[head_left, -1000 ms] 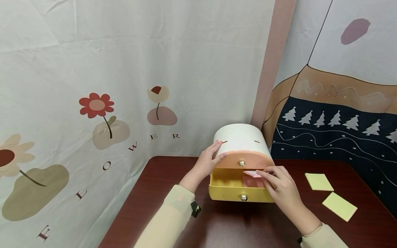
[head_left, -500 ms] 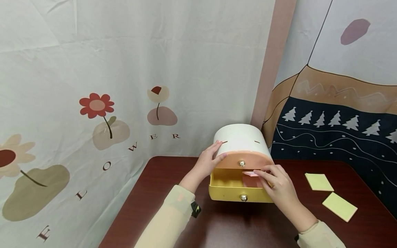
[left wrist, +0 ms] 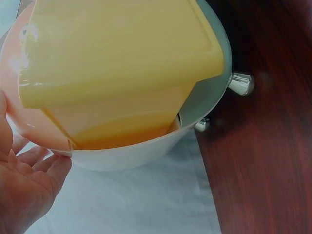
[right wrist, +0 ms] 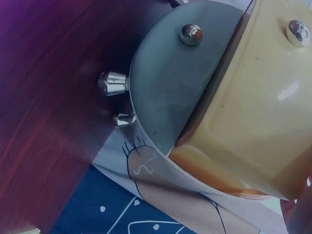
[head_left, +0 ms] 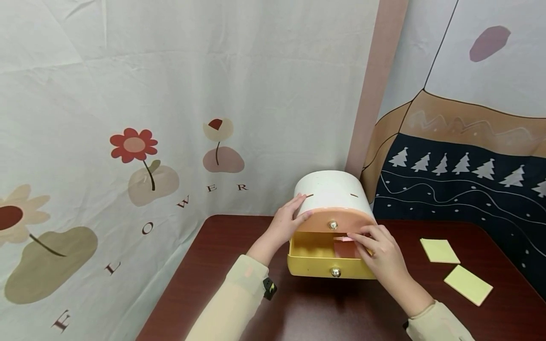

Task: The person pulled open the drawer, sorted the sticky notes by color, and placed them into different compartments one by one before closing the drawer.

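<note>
A small rounded drawer cabinet [head_left: 330, 185], white with a peach top drawer [head_left: 315, 220], stands on the table. Its yellow drawer [head_left: 307, 266] is pulled out. My left hand [head_left: 285, 226] rests on the cabinet's upper left, fingers extended along the side and thumb on the peach front; in the left wrist view its fingertips [left wrist: 61, 165] touch the rim. With thumb and fingers, my right hand [head_left: 381, 251] pinches a thin pink sticky-note pad [head_left: 341, 239], nearly edge-on, over the yellow drawer's right half. Another pink sheet [head_left: 344, 249] shows inside, below it.
Two yellow sticky-note pads [head_left: 439, 250] lie on the dark red table [head_left: 239, 237] right of the cabinet. Both wrist views show a grey-green bottom drawer [right wrist: 170, 78] and metal feet [right wrist: 113, 83]. A printed curtain [head_left: 273, 94] hangs behind.
My right hand has shifted slightly left, and the pink pad has moved left with it and tipped flatter over the drawer. My left hand has stayed in place.
</note>
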`<control>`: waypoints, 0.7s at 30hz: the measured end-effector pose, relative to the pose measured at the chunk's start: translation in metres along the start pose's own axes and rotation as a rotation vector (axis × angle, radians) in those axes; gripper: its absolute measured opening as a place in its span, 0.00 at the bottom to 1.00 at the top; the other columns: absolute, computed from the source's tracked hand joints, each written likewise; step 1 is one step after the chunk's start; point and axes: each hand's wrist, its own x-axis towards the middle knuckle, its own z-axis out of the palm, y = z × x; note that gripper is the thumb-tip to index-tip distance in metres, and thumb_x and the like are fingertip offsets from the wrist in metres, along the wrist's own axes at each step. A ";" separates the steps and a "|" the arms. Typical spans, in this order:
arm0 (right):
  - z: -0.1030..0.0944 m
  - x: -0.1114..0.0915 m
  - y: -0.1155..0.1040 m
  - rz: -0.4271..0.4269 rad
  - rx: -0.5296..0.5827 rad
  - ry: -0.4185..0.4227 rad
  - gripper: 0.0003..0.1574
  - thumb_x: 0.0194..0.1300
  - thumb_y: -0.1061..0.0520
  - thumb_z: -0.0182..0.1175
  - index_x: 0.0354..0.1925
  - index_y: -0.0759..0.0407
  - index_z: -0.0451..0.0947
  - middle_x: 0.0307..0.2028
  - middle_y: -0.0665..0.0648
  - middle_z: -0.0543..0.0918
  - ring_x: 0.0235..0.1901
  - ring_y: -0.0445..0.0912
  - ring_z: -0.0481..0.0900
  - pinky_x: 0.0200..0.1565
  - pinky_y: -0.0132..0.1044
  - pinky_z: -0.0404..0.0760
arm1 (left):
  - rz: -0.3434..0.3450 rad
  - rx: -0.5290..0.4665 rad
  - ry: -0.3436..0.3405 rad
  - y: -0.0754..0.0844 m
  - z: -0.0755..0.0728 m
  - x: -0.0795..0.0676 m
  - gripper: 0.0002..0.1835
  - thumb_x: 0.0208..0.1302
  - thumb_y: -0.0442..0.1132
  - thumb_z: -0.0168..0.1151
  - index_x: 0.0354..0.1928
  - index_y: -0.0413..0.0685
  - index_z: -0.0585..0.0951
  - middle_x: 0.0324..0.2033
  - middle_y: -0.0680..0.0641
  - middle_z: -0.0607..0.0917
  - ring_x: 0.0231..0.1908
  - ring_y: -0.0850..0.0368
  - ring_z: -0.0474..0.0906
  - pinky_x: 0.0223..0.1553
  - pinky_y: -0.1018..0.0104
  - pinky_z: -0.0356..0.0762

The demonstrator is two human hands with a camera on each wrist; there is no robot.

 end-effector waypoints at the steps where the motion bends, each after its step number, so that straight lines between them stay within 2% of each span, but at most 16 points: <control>1: 0.001 0.000 0.000 -0.002 0.000 0.000 0.17 0.47 0.67 0.68 0.38 0.54 0.87 0.35 0.54 0.79 0.37 0.48 0.71 0.41 0.35 0.69 | 0.003 0.002 0.001 0.000 0.000 0.000 0.37 0.65 0.63 0.51 0.70 0.51 0.64 0.70 0.46 0.61 0.70 0.49 0.58 0.68 0.52 0.57; 9: 0.004 0.000 0.002 -0.028 -0.007 -0.003 0.19 0.45 0.68 0.68 0.38 0.54 0.87 0.35 0.53 0.79 0.39 0.48 0.72 0.43 0.36 0.70 | -0.035 0.002 -0.015 0.001 0.000 0.001 0.35 0.64 0.59 0.54 0.70 0.55 0.63 0.71 0.50 0.60 0.70 0.53 0.56 0.69 0.56 0.56; 21: 0.005 0.001 0.004 -0.030 -0.038 -0.054 0.20 0.45 0.68 0.70 0.40 0.52 0.87 0.37 0.52 0.79 0.42 0.48 0.72 0.43 0.40 0.73 | -0.028 0.003 -0.010 0.002 -0.001 0.001 0.35 0.65 0.59 0.54 0.70 0.53 0.64 0.71 0.49 0.61 0.70 0.53 0.56 0.69 0.56 0.56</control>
